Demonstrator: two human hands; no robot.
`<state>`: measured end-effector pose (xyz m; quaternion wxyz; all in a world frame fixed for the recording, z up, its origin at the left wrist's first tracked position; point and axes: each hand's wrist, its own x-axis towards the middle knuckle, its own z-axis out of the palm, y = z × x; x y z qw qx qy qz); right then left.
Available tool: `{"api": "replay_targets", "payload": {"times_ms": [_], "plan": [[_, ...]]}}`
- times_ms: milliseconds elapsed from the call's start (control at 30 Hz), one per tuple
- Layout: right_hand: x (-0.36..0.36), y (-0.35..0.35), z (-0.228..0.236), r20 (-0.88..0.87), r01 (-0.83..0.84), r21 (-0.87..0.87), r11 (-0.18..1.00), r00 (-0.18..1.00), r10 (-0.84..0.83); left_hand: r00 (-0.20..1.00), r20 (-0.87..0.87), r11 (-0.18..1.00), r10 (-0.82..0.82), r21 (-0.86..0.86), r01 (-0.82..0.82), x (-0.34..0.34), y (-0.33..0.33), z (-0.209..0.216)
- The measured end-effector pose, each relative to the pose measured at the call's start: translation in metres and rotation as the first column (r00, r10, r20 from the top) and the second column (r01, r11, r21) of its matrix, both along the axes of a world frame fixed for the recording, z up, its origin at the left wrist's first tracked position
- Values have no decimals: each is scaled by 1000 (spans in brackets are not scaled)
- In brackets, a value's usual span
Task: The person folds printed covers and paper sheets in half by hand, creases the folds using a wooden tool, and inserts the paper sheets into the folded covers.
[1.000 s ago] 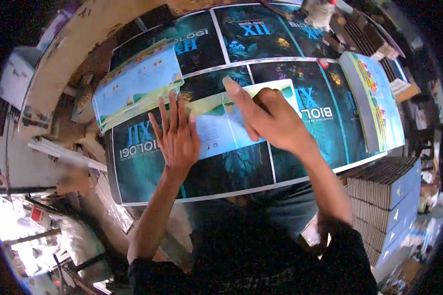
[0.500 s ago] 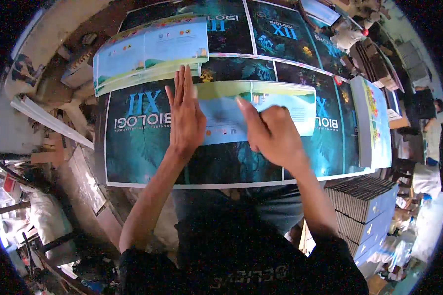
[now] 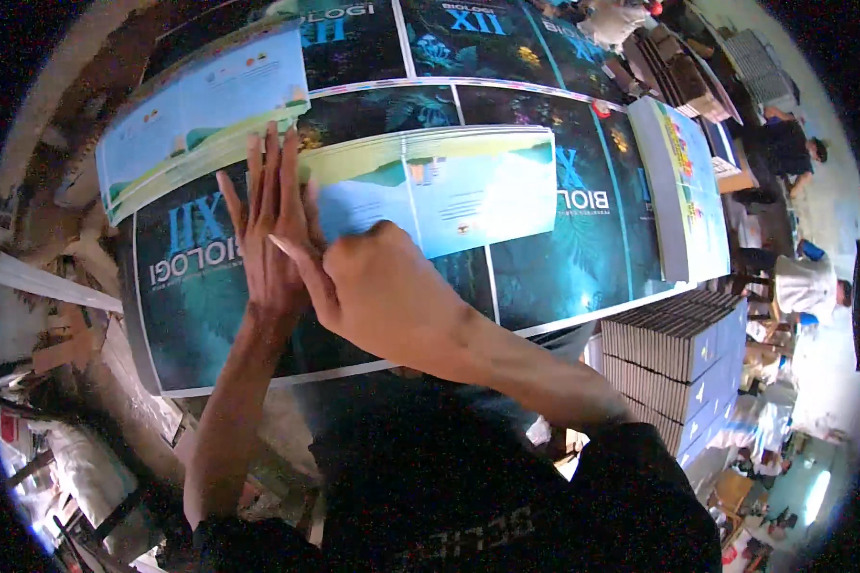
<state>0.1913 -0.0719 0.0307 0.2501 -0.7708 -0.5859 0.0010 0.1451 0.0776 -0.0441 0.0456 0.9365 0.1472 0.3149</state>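
A pale blue and green printed sheet, apparently a small stack, lies across dark printed cover sheets on the table. My left hand is at its left end, fingers long and straight, with nothing visible in its grasp. My right hand is closed over the same end, its thumb reaching against the left hand. Its curled fingers face away, so whatever they hold, if anything, is hidden. Beyond my left fingertips rests another stack of blue and green printed sheets.
A thick pile of light printed sheets stands at the table's right edge. Below it are stacked blue-covered books. Cardboard-brown stacks sit at the far right. People work farther off, one in a white shirt.
My right hand has swept left along the sheet to meet my left hand. The left hand stays at the sheet's left end. The whole view has shifted and tilted.
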Motion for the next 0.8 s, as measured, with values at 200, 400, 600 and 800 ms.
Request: {"api": "replay_targets", "payload": {"times_ms": [200, 400, 600, 800], "plan": [[46, -56, 10, 12, 118, 150, 982, 993, -121, 988, -156, 998, -16, 54, 25, -1, -1, 7], [92, -106, 14, -383, 459, 152, 875, 843, -376, 992, -105, 998, -67, -19, 66, 1, -3, 14], [103, -118, 25, -618, 571, -155, 806, 581, -530, 957, -286, 974, 56, 228, 11, 25, -36, 29], [101, -110, 18, -511, 491, -9, 871, 746, -426, 989, -136, 969, -65, 230, 95, 76, -93, 30]]}}
